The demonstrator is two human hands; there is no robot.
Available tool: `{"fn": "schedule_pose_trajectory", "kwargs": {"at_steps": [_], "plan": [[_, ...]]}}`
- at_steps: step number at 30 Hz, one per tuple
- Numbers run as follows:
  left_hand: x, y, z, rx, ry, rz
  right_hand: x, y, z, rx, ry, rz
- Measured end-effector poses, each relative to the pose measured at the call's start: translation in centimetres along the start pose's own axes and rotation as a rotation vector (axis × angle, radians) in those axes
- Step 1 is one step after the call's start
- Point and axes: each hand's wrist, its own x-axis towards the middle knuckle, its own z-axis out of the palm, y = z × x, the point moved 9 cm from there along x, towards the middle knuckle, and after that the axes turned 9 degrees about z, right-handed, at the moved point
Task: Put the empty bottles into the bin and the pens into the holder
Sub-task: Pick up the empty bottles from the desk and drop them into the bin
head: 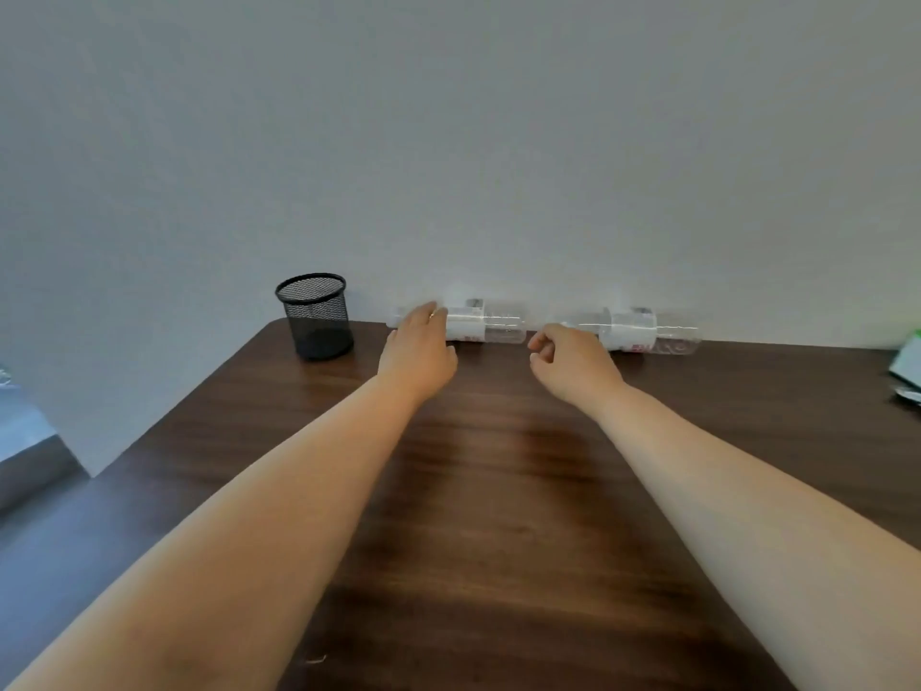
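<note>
Two empty clear bottles with white labels lie on their sides along the far edge of the brown table (498, 491), against the wall. My left hand (416, 351) reaches over the neck end of the left bottle (491, 327), fingers across its top and thumb in front. The hand hides whether the grip is closed. My right hand (568, 364) hovers just in front of the neck of the right bottle (648, 334), fingers curled and holding nothing. The black mesh pen holder (316, 316) stands upright at the far left corner. No pens and no bin are in view.
A green and white object (909, 359) lies at the table's right edge, cut off by the frame. The table's left edge runs diagonally, with a lower grey surface (25, 441) beyond it. A plain wall stands right behind the bottles.
</note>
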Motion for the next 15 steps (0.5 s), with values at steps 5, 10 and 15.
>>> {"fn": "schedule_pose_trajectory", "kwargs": {"at_steps": [5,10,15], "plan": [[4.3,1.0,3.4,0.191,-0.134,0.04,1.5,3.8,-1.2,0.01,0.034,0.053],[6.3,0.6,5.7,0.28,-0.226,0.022,2.3,5.5,-1.9,0.02,0.073,0.043],[6.7,2.5,2.1,0.294,0.083,0.103,2.5,6.4,-3.2,0.041,0.151,0.024]]}}
